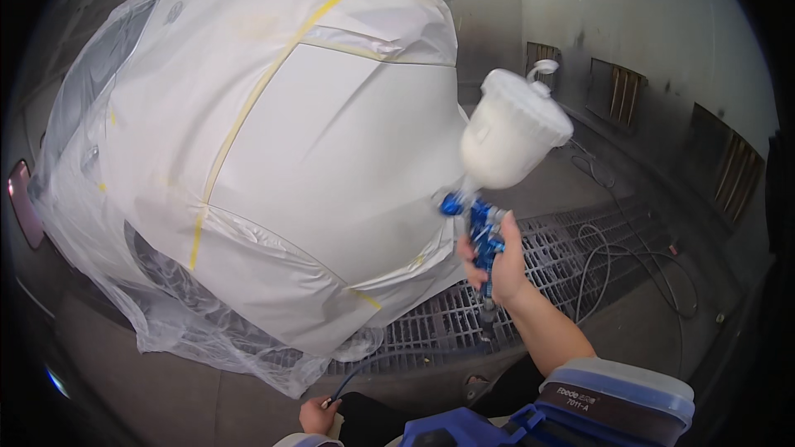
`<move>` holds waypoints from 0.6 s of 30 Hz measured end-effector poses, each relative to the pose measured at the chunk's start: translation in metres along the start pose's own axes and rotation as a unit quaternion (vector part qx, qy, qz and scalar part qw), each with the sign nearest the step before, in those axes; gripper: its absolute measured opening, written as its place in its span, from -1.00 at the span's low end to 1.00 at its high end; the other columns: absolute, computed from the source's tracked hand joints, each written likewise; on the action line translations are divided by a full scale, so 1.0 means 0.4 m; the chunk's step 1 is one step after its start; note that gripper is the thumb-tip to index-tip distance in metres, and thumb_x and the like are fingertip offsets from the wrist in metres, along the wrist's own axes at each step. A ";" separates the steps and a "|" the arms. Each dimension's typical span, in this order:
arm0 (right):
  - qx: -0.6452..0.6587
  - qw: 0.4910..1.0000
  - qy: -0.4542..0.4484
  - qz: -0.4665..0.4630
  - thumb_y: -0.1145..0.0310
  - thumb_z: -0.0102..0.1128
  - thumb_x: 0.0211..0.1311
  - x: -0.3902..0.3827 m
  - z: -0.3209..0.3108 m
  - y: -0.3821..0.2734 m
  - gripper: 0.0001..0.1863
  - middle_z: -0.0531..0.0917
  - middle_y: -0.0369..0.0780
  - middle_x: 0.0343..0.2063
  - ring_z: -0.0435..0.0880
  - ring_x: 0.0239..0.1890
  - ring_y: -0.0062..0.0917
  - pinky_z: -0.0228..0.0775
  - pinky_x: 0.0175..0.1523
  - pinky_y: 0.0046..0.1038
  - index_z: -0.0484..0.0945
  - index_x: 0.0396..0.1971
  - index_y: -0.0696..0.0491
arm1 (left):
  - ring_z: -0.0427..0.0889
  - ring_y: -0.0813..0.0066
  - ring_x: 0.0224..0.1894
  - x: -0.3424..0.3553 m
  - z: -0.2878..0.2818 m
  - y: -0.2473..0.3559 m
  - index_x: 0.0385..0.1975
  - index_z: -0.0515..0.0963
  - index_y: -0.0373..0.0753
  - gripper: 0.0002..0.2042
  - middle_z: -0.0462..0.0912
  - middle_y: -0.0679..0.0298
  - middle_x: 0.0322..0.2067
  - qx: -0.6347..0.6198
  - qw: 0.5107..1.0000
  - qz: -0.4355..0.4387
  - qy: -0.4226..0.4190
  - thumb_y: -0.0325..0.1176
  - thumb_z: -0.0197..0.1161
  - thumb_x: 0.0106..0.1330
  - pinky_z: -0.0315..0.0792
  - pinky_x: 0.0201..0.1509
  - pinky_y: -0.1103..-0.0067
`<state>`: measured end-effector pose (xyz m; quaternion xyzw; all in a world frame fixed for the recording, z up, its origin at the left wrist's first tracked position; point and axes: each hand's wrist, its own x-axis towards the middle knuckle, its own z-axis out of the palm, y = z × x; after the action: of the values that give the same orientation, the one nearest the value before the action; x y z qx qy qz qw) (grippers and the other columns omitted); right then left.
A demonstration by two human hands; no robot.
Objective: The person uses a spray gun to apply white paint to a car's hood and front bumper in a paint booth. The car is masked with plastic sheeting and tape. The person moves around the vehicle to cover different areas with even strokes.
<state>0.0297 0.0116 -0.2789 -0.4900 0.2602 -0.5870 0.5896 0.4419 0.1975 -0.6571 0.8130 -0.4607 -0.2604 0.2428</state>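
Observation:
My right hand [505,258] grips a blue spray gun [479,228] with a white paint cup [505,136] on top, held in front of a car's white rear panel [331,149]. The panel is framed by masking paper, yellow tape [248,108] and clear plastic sheeting [182,323]. My left hand [319,414] is low at the bottom edge, closed on a dark air hose [352,372], with a small pale item beside it that I cannot make out.
A floor grating [431,323] runs beside the car, with loose hoses [613,248] on it at right. Stained metal walls [646,16] have vents [621,91]. A blue respirator part [447,430] shows at the lower edge. A pink mirror [25,203] sticks out at far left.

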 end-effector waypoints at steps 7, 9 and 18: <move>-0.016 0.997 -0.037 0.068 -0.50 -0.53 0.44 -0.005 -0.051 -0.010 -0.12 0.48 -0.28 -0.55 0.28 -0.79 -0.68 0.19 -0.72 -0.55 0.44 -0.33 0.10 | 0.74 -0.03 -0.30 -0.010 -0.019 0.024 -0.31 0.80 -0.10 -0.67 0.74 0.06 -0.42 0.046 0.995 0.085 -0.015 0.00 0.56 0.09 0.58 -0.25 0.22; -0.029 0.999 0.036 0.020 -0.51 -0.52 0.44 0.000 -0.078 -0.020 -0.13 0.46 -0.32 -0.58 0.26 -0.80 -0.70 0.16 -0.72 -0.58 0.42 -0.41 0.07 | 0.73 -0.05 -0.29 -0.024 -0.021 0.055 -0.33 0.79 -0.12 -0.68 0.73 0.02 -0.41 0.042 0.993 0.106 0.016 -0.01 0.56 0.10 0.57 -0.25 0.21; 0.024 0.993 0.117 0.013 -0.42 -0.44 0.51 -0.045 -0.041 0.067 -0.22 0.50 -0.30 -0.50 0.27 -0.78 -0.67 0.16 -0.69 -0.56 0.45 -0.24 0.07 | 0.70 -0.11 -0.29 -0.055 -0.074 0.107 -0.33 0.77 -0.15 -0.72 0.72 0.04 -0.39 0.060 0.997 0.050 0.028 -0.10 0.54 0.13 0.56 -0.21 0.19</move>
<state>0.0240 0.0196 -0.3138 -0.3998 0.3195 -0.6390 0.5742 0.4245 0.2019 -0.6035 0.8089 -0.5087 -0.1968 0.2196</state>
